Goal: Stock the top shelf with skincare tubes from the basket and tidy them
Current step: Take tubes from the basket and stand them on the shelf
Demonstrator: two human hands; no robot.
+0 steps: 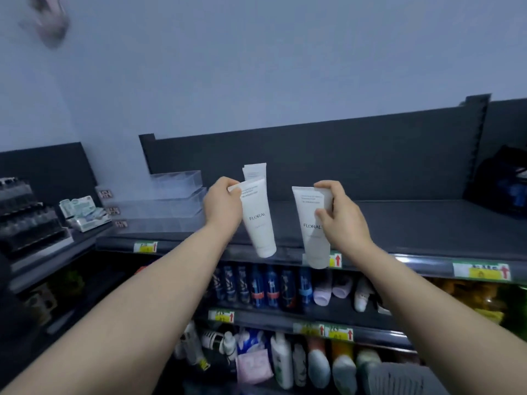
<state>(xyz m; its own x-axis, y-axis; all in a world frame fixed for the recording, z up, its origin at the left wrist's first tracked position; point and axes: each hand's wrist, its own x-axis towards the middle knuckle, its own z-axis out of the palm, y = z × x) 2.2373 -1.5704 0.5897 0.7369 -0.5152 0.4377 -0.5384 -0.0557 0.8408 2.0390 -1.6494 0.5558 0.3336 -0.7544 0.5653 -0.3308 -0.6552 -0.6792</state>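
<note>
My left hand (221, 203) grips the crimped end of a white FLORAL tube (258, 220), which hangs cap down over the front edge of the dark top shelf (413, 223). Behind it, a second white tube (255, 171) shows its top; whether it stands on the shelf or is held too is unclear. My right hand (342, 215) holds another white FLORAL tube (310, 223) by its upper part, cap down, in front of the shelf edge. The basket (405, 379) shows as a grey ribbed rim at the bottom right.
Clear plastic tiered trays (168, 201) sit at the shelf's left end. A dark bag (504, 183) rests at the far right of the shelf. Lower shelves hold blue bottles (256, 289) and other toiletries. A black display rack (25, 215) stands to the left.
</note>
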